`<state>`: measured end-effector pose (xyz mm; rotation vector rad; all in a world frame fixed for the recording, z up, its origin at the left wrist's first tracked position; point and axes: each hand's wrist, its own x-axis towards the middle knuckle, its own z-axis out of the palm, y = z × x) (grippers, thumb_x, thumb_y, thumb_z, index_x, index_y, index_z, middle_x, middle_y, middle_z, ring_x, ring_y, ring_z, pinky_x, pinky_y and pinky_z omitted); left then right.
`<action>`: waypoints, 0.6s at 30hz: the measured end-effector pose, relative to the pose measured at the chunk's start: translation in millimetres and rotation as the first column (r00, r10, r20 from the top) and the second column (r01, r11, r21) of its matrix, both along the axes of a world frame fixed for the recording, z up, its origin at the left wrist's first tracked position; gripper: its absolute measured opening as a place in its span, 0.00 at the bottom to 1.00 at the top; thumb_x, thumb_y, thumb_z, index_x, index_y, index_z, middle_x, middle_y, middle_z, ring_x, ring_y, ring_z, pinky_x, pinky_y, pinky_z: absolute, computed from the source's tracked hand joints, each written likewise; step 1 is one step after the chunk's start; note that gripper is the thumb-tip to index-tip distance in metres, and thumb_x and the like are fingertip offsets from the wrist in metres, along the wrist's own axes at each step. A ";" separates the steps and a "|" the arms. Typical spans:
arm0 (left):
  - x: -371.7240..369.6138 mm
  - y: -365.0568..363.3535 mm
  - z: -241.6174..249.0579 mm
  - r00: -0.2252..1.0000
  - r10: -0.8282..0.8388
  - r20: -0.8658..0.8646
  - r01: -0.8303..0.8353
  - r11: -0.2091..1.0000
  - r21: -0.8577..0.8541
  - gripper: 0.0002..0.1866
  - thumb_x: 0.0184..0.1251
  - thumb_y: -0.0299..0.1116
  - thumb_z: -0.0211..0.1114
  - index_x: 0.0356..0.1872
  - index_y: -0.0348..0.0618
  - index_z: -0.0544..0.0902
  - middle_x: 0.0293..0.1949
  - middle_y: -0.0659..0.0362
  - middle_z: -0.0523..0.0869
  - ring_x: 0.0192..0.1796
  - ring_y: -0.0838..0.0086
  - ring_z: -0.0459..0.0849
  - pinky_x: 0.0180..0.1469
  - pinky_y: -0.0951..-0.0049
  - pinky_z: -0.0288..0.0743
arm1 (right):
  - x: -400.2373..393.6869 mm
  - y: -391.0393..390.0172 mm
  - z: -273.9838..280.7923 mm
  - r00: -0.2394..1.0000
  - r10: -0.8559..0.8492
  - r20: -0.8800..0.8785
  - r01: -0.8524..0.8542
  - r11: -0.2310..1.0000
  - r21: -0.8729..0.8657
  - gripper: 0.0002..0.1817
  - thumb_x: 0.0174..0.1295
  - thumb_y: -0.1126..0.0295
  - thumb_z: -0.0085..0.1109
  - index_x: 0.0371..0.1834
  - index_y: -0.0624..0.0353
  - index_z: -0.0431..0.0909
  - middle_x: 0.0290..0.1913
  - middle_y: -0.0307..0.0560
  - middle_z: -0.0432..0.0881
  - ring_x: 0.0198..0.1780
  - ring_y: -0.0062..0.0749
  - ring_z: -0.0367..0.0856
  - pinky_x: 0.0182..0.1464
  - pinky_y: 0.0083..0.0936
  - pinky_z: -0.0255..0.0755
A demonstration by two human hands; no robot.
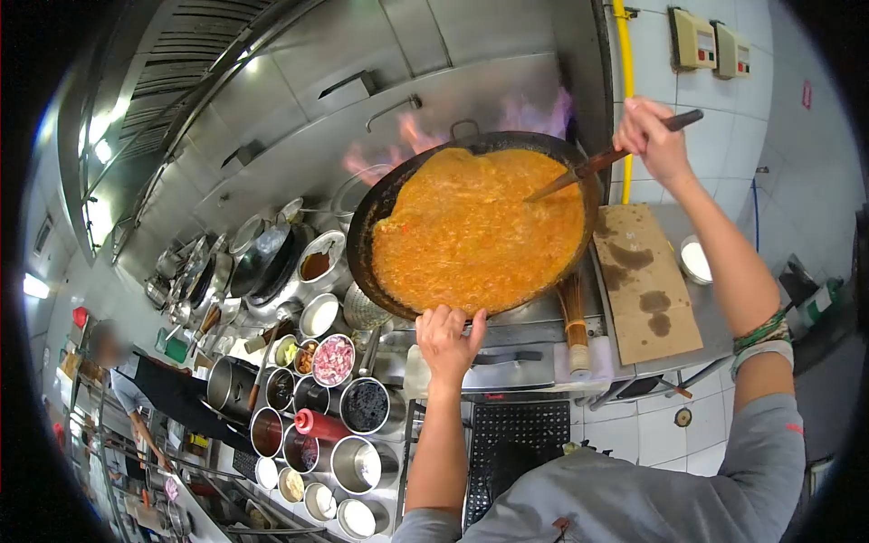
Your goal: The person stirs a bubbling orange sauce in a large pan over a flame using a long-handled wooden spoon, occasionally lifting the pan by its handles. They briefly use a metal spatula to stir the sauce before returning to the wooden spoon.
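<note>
A large black wok (360,244) sits tilted over the burner, filled with bubbling orange sauce (480,226). My left hand (448,339) grips its near rim, fingers curled over the edge; whether a handle lies beneath cannot be seen. On the right, my right hand (654,136) is closed around a long wooden-handled cooking utensil (597,165). The utensil slants down into the right side of the sauce, which hides its head. At the far rim a loop handle (464,127) stands up.
Flames (416,134) rise behind the wok. A stained cardboard sheet (644,281), a bamboo brush (573,317) and a white bowl (695,260) are at right. Several metal pots (362,463), a red squeeze bottle (319,423) and raw meat (333,360) fill the left. Another person (172,389) stands far left.
</note>
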<state>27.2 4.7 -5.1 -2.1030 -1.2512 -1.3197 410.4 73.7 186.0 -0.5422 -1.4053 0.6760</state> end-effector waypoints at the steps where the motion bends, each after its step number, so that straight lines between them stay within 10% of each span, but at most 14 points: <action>1: -0.1 0.0 -0.3 1.000 -0.004 0.000 0.004 1.000 -0.002 0.18 0.54 0.37 0.79 0.20 0.44 0.75 0.24 0.56 0.76 0.30 0.58 0.75 0.36 0.58 0.66 | 5.6 -3.7 10.1 1.000 0.017 0.005 -0.017 1.000 -0.009 0.20 0.77 0.64 0.54 0.24 0.55 0.67 0.16 0.35 0.63 0.18 0.24 0.64 0.32 0.30 0.72; 18: -1.8 -1.5 2.6 1.000 -0.022 -0.007 0.022 0.999 -0.043 0.18 0.55 0.41 0.80 0.20 0.47 0.77 0.24 0.59 0.75 0.31 0.60 0.76 0.36 0.59 0.65 | 87.1 -11.8 91.9 0.959 0.040 -0.279 -0.093 0.979 -0.180 0.21 0.76 0.62 0.56 0.23 0.50 0.61 0.15 0.31 0.56 0.15 0.22 0.55 0.25 0.28 0.61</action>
